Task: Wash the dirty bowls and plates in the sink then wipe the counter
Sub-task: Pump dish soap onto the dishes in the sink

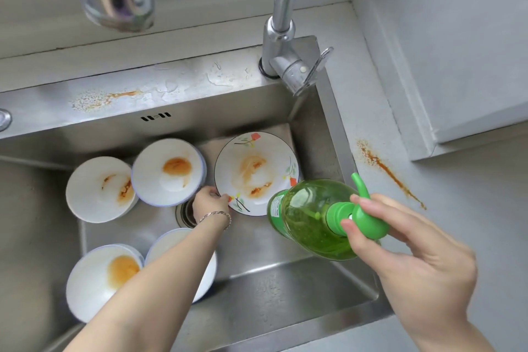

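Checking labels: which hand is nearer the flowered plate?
Left. The left hand grips the flowered plate; the right hand holds the soap bottle, apart, to its right.

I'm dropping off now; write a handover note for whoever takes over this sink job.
Left grip pinches the rim of the flowered plate in the sink. Right grip holds the green soap bottle by its pump, tilted over the sink.
Four stained bowls lie beside it.
Done: nothing looks washed; no water runs from the tap.
Left: soap and wash all five, then wipe the orange streak on the counter and the stain on the sink's rim.
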A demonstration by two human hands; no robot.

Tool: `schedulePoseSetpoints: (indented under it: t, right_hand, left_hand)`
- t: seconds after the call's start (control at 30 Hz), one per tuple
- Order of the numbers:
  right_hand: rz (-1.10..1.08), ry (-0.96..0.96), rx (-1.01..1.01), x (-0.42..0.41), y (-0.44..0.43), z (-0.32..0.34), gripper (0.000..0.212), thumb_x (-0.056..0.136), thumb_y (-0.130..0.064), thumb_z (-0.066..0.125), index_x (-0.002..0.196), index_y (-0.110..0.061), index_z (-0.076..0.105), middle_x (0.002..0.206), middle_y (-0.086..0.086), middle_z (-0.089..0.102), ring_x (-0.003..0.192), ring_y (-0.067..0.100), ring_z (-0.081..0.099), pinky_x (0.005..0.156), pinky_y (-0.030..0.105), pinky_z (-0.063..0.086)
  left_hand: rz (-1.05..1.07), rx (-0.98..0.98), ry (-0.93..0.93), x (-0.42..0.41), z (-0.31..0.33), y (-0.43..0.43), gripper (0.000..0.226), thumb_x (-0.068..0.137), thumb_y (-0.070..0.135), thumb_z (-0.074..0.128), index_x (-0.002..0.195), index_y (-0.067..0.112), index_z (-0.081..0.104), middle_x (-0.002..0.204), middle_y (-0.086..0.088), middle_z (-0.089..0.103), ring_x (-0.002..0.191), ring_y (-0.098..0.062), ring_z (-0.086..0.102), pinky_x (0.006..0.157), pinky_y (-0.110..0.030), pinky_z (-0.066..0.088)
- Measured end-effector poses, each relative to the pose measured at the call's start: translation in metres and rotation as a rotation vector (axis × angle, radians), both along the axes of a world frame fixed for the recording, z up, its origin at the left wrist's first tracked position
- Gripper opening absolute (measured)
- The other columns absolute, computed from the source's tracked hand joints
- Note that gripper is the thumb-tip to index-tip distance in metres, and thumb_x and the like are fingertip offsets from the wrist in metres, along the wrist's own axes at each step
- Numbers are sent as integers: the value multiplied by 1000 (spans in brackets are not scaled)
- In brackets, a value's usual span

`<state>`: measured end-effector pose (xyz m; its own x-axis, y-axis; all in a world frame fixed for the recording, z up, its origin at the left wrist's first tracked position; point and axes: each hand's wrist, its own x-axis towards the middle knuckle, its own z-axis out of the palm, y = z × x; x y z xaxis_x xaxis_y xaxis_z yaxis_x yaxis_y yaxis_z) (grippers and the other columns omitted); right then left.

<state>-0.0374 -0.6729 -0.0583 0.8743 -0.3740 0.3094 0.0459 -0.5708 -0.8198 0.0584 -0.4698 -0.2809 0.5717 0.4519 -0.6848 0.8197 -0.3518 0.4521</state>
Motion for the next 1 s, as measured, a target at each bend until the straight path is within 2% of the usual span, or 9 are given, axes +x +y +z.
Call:
schedulePoseSetpoints:
  t: [0.07, 0.13, 0.3, 0.43, 0.5, 0.63, 0.77, 0.87, 1.0]
  right_hand:
    - [7, -3, -8, -1, -2, 0, 28, 71, -26, 71, 97, -24, 61, 99, 0, 64, 84, -7, 61, 83, 9, 47]
    - [6, -10, -16, -3, -2, 0, 28, 71, -26, 71, 98, -24, 60, 100, -1, 64, 84, -8, 61, 83, 8, 46]
    - [-1, 0, -32, -4, -3, 0, 29, 72, -28, 71, 98, -25, 60, 99, 6, 66, 85, -6, 62, 83, 15, 51]
    - [-33, -6, -1, -6, -5, 7, 25, 73, -31, 72, 95, -25, 62, 96, 13, 68, 81, 6, 66, 78, 35, 55]
    - [-42, -18, -18, -8, -7, 12, 25, 74, -30, 72, 96, -24, 62, 96, 15, 67, 78, 14, 66, 74, 45, 54]
    - [-51, -43, -38, -13, -8, 20, 27, 76, -29, 73, 99, -20, 62, 97, 17, 66, 73, 26, 67, 70, 56, 53]
    - [-69, -42, 3, -15, -10, 27, 19, 77, -32, 73, 95, -26, 66, 99, 18, 66, 78, 39, 67, 73, 59, 51]
    - [-94, -49, 67, -16, -10, 33, 20, 77, -38, 75, 95, -44, 69, 101, 17, 67, 87, 40, 66, 79, 57, 51]
    - [-90, -65, 80, -16, -8, 41, 21, 78, -41, 74, 97, -47, 67, 103, 17, 66, 89, 40, 66, 81, 54, 51]
  left_hand:
    - [11, 8, 5, -1, 10, -3, 17, 70, 6, 69, 66, 18, 57, 79, -10, 67, 80, -32, 65, 68, -29, 46]
    - [23, 17, -11, -4, 15, -5, 12, 73, 5, 67, 75, 14, 59, 78, -7, 65, 80, -30, 63, 67, -26, 42]
    - [65, -123, -22, -8, 13, 1, 23, 74, 2, 64, 76, 19, 48, 77, -4, 62, 85, -31, 65, 83, -49, 53]
    - [35, -134, -56, -9, 26, 9, 24, 75, -4, 59, 92, 13, 51, 73, -4, 59, 80, -30, 62, 85, -47, 52]
    - [29, -168, -66, -10, 36, 16, 26, 75, -8, 55, 94, 9, 54, 70, -7, 59, 73, -30, 61, 80, -46, 55]
    - [-60, -228, -68, -21, 59, 38, 22, 78, -13, 50, 92, 3, 55, 63, -9, 56, 56, -23, 55, 52, -28, 54]
    - [-179, -255, -55, -34, 73, 57, 25, 77, -16, 52, 82, 9, 55, 65, -12, 59, 64, -28, 57, 47, -23, 55]
    - [-227, -316, -35, -42, 76, 62, 27, 78, -18, 53, 84, 9, 53, 64, -13, 58, 61, -25, 57, 45, -21, 54]
    - [-313, -342, -3, -51, 75, 64, 26, 79, -15, 53, 84, 10, 55, 62, -13, 60, 60, -22, 59, 49, -20, 54]
